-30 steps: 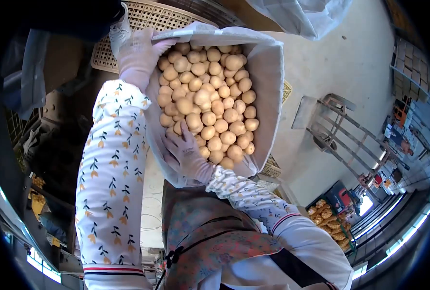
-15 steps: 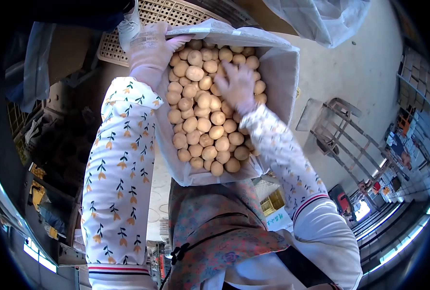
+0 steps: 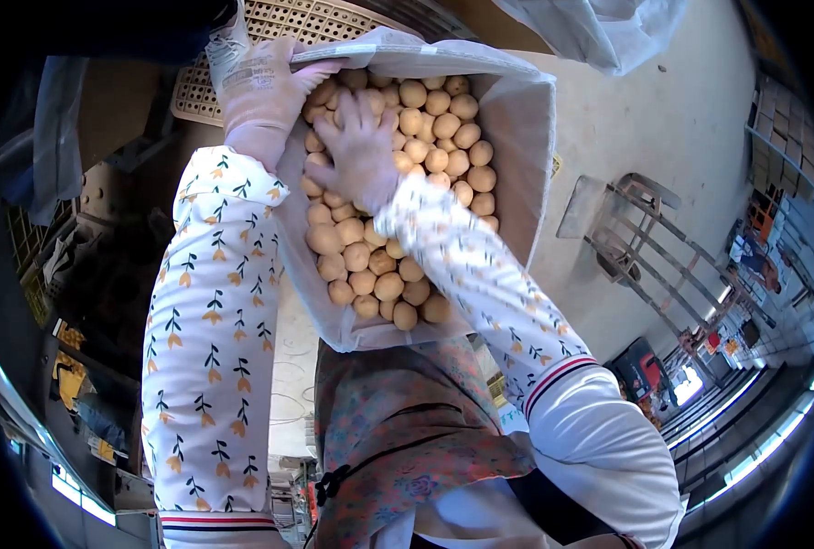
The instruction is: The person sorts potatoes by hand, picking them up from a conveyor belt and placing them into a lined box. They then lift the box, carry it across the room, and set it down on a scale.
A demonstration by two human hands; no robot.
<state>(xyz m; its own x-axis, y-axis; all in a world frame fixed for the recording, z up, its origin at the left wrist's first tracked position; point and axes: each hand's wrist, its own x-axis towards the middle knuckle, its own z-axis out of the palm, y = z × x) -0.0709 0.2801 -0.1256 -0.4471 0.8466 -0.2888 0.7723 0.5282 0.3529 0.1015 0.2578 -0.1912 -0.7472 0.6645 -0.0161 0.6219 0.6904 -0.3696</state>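
A deep box [image 3: 517, 137] with a whitish plastic liner is filled with many round, tan, fruit-like balls [image 3: 443, 128]. My left hand [image 3: 265, 91], in a pale glove with print on its back, grips the box's upper left rim, its thumb lying over the edge. Inside the box, my right hand [image 3: 356, 151] rests on the balls near the upper left side with its fingers spread. It seems gloved too, and is slightly blurred. The palm side and any balls under it are hidden. Flower-print sleeves cover both forearms.
Beyond the box lies a beige perforated crate [image 3: 324, 23], with a person's shoe [image 3: 228, 46] beside it. A plastic-covered container [image 3: 590, 27] stands at the top. To the right, a metal-framed trolley [image 3: 654, 238] is on the concrete floor. Dark shelving [image 3: 105, 265] stands left.
My right hand has swept from the box's upper right to its upper left, over the balls. The left hand keeps its hold on the rim. The whole view has shifted slightly.
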